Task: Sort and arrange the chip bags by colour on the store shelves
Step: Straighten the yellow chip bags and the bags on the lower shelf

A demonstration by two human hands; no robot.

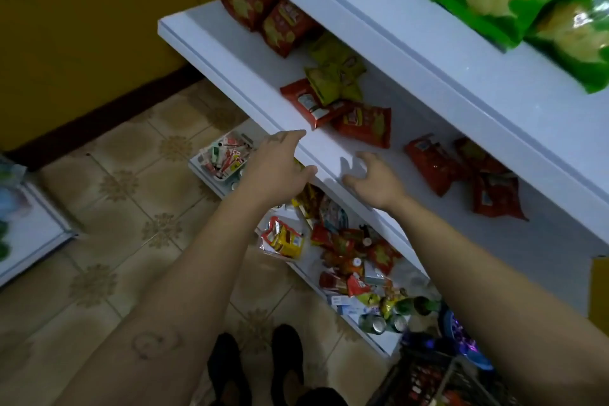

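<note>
Both spread wide and empty: left grip (280, 158) at the front edge of the white middle shelf (230, 53), right grip (372, 175) just past it, seemingly reaching for red foil chip bags (362, 123) mixed with olive-yellow foil bags (333, 72) mid-shelf.

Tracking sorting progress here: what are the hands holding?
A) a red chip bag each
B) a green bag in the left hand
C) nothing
C: the left hand and right hand are both empty, reaching over the front of the middle shelf.
</note>
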